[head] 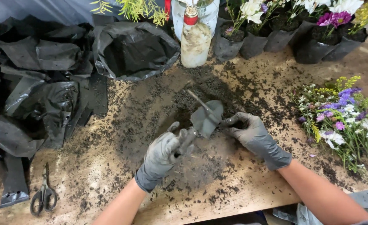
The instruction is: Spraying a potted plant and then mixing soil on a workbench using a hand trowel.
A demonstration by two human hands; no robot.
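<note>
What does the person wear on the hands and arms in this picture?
Both the left hand and the right hand wear thin, tight grey gloves, smeared with dark soil. Each glove ends in a snug cuff just past the wrist. Above the cuffs the forearms are bare: no sleeve, watch or bracelet shows in the head view.

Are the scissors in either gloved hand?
No: the scissors lie on the table's left edge, apart from both hands.
</note>
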